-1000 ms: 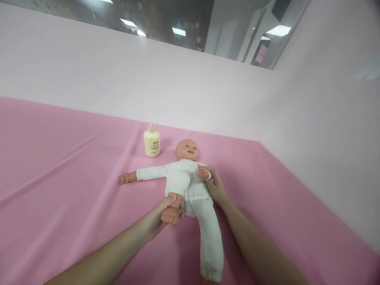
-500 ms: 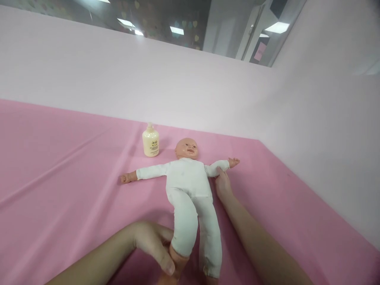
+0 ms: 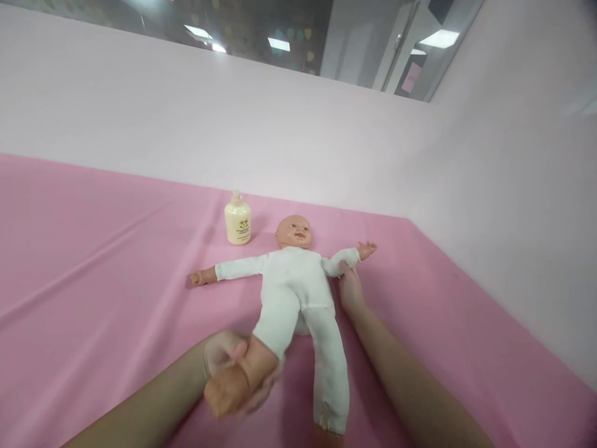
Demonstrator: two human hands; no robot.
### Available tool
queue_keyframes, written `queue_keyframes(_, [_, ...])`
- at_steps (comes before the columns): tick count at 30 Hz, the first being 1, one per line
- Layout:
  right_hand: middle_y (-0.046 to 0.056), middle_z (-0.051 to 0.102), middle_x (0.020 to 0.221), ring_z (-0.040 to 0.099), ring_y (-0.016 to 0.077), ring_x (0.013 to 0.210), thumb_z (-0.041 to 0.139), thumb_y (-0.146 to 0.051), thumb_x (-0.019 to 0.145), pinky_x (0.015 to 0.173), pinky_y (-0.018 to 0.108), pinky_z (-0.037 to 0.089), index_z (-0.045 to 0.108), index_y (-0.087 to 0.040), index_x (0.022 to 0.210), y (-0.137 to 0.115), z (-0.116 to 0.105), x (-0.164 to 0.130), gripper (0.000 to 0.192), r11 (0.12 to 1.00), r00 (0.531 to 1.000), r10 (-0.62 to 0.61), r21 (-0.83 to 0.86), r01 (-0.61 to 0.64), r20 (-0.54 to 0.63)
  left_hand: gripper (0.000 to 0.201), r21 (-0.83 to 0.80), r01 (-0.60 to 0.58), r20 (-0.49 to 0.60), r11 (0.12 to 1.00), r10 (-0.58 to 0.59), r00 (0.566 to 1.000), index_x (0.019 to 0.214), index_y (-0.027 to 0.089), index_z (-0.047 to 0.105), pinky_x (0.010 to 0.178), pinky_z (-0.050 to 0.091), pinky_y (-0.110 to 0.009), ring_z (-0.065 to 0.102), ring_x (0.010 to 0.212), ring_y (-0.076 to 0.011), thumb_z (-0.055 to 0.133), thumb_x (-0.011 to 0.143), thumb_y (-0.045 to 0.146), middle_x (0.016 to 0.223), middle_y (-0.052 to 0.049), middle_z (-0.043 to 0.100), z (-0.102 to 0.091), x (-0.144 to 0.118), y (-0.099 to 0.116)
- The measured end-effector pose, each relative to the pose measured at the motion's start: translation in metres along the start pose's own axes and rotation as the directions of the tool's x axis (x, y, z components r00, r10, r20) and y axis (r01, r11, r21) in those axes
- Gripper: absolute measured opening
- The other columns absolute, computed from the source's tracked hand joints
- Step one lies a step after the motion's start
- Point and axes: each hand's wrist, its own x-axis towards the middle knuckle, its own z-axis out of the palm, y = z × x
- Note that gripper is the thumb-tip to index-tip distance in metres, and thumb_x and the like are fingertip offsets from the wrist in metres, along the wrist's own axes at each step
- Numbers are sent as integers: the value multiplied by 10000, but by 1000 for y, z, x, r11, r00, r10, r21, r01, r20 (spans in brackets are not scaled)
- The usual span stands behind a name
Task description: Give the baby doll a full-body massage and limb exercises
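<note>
Bottle (image 3: 237,218) left of doll's head (image 3: 293,231)

**A Pink Practice Room for Baby Care**

This looks like a training room, not a home. A pink cloth (image 3: 93,261) covers the tabletop. A baby doll (image 3: 298,280) in white lies on it. A cream lotion bottle (image 3: 237,219) stands just beside the doll's head. Plain pale walls (image 3: 280,137) rise behind the doll. Above them, a window (image 3: 289,37) shows office ceiling lights.
</note>
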Motion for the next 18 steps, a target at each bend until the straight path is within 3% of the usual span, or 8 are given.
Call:
queue_keyframes(6, [24,637,1225,545,228,1200,577,-416,881,1069,424,414,592,-291,1247,-11,6,-19,387,960,976,-83,-248,132,201,447,-281,-98,-105,955,71,992,830,144,559,434,304,-205,331,478,-103,552,843,590,521,32,395,-14,3,-3])
queue_keyframes(9, [33,622,1251,506,243,1217,532,-388,909,1097,441,358,623,-295,1218,-19,6,-23,335,851,914,-173,-412,326,366,517,-393,-160,-151,906,108,983,802,118,563,428,245,-183,236,471,-78,512,843,631,499,50,341,-20,4,-9])
queue_keyframes(13, [35,628,1219,493,253,1192,497,-305,909,1088,452,330,645,-295,1192,-29,8,-24,320,717,815,-259,-463,522,518,522,-393,-210,-245,895,118,962,806,100,584,438,216,-187,221,480,-80,502,850,613,494,48,321,-21,8,-15])
queue_keyframes(18, [40,623,1172,480,260,1171,485,-208,862,1060,448,349,672,-307,1168,-36,13,-27,372,692,805,-250,-482,537,538,533,-337,-198,-355,921,71,932,799,94,597,455,212,-205,239,489,-91,471,864,608,495,36,327,-16,12,-16])
